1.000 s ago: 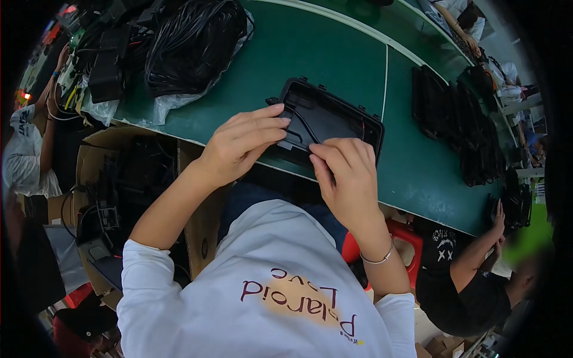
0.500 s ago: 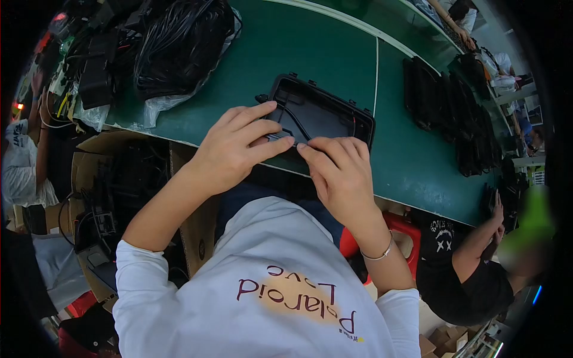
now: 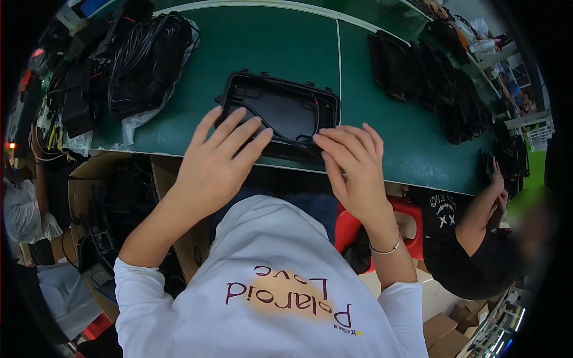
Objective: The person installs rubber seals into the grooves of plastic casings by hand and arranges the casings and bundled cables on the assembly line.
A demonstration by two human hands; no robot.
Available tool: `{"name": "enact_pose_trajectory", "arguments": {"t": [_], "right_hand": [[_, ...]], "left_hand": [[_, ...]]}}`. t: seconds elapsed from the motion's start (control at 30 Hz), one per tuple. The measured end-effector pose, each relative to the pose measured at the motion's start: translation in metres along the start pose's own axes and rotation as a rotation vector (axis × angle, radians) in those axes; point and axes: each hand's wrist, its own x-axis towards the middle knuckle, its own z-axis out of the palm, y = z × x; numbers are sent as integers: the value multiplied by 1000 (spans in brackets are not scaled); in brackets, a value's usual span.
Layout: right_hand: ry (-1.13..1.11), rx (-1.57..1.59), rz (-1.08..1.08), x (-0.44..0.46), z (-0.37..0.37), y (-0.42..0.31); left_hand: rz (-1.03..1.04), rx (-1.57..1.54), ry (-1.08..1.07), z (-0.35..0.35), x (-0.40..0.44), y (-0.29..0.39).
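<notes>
A shallow black plastic case (image 3: 276, 77) lies open on the green bench in front of me. Inside it, a thin black cable (image 3: 253, 111) runs along the left and front, and its looped end (image 3: 303, 138) lies near the front right corner. Spread over the case's left front side is my left hand (image 3: 224, 152), fingers apart and holding nothing. My right hand (image 3: 353, 161) is at the front right corner, fingers stretched out, with the index fingertip beside the cable end. Its thumb is apart from the index finger, near the case's front wall.
Bundled black cables (image 3: 146, 65) in clear plastic lie on the bench's left. Several black pouch-like items (image 3: 412, 77) are piled at the right. A cardboard box (image 3: 80, 197) of black parts stands below left. A co-worker in black (image 3: 459, 250) sits at the right, beside a red stool (image 3: 407, 215).
Both hands have let go of the cable; my left fingers have spread and my right hand has moved to the front right corner. The cable now lies inside the case. The view has shifted.
</notes>
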Motion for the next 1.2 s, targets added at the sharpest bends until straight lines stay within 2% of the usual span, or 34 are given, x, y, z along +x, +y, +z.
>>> {"name": "enact_pose_trajectory", "arguments": {"t": [0.1,0.23,0.53,0.77,0.93,1.2], "right_hand": [[55,41,32,-9,3,7],[58,53,29,-16,3,7],[130,17,-14,-19,14,9],[63,183,67,0,-7,13],[-133,333,158,10,-17,24],[-80,170,99,4,-7,15]], "left_hand": [[64,-151,70,24,1,-1],[100,-182,150,32,2,-4],[62,-230,210,35,3,-4],[54,-249,208,34,3,-4],[36,-246,191,36,2,-4],[48,-170,136,35,6,7]]}}
